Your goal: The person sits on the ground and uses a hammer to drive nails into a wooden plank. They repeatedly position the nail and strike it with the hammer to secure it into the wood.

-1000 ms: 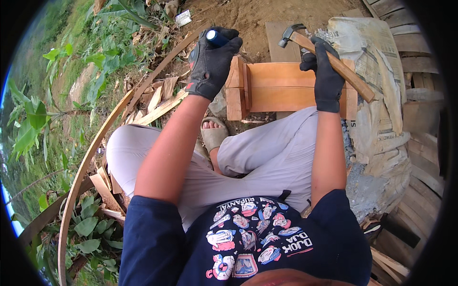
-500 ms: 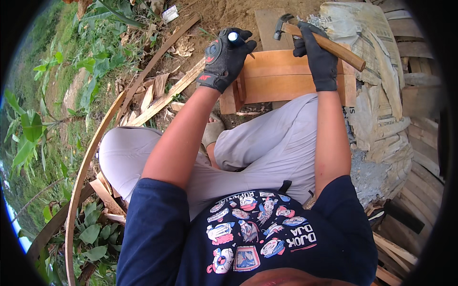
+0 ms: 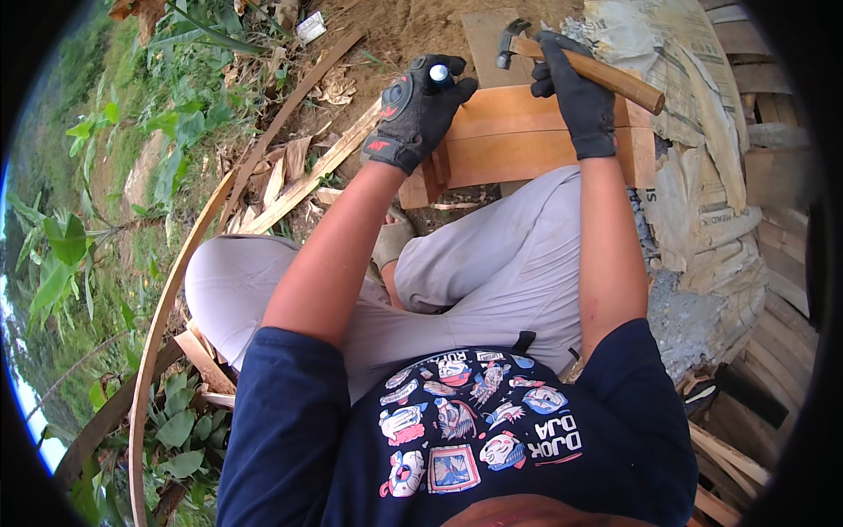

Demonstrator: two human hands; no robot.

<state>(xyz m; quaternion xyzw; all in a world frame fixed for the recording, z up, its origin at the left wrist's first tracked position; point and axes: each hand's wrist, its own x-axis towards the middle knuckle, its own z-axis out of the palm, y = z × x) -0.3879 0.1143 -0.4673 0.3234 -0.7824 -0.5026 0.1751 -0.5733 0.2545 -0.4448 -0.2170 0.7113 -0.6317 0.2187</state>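
Orange-brown wood lay before me as an already joined workpiece [image 3: 518, 149], my left hand [image 3: 420, 110], fingers clamped on a blue-handled tool [image 3: 442, 76], near its left end, my right hand [image 3: 572, 92] gripping a hammer [image 3: 619, 81] above its right half, any remaining work hidden.

Outdoor site, daylight. Bare brown dirt [image 3: 413, 28] at top; green plants [image 3: 66, 241] along left, pale sky [image 3: 53, 452] at that rim. Wood scraps [image 3: 294, 164] on ground. Right: torn sack [image 3: 702, 110], weathered boards [image 3: 780, 134] beyond it.
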